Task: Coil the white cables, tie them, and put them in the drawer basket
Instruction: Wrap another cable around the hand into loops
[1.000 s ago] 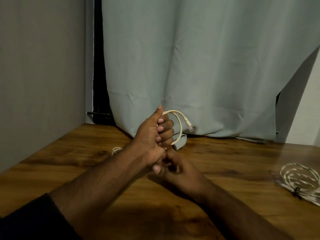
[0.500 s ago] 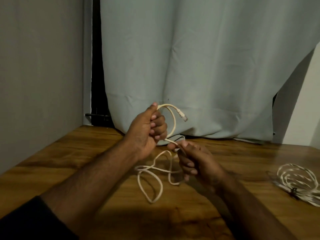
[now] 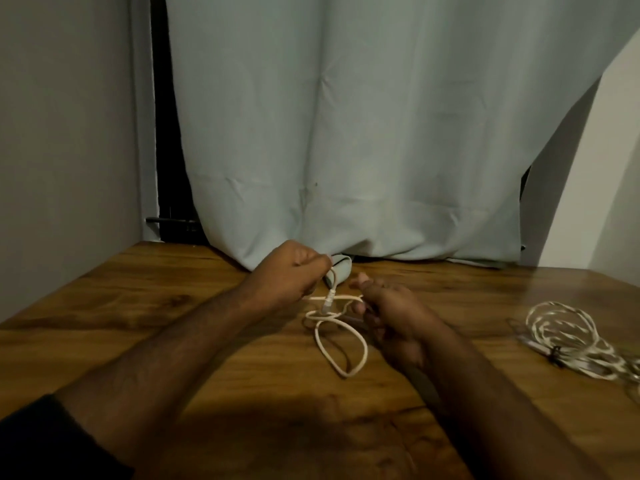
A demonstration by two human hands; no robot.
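A short white cable [image 3: 341, 344] lies partly on the wooden table [image 3: 173, 306] in the middle, forming loose loops. My left hand [image 3: 291, 271] grips one end of it, with the plug hanging down just right of the fist. My right hand [image 3: 391, 313] holds the other part of the cable, fingers curled round it. A straight stretch of cable runs between the two hands. A second white cable [image 3: 568, 337], coiled and bound with a dark tie, lies on the table at the right. No drawer basket is in view.
A pale green curtain [image 3: 346, 133] hangs behind the table, its hem resting on the far edge. A small grey object [image 3: 341, 271] lies under the hem behind my hands. A grey wall stands at the left.
Both hands have dropped toward the table. The arch of cable held up by my left hand is gone; the plug now hangs down, and the cable is pulled straight between the hands.
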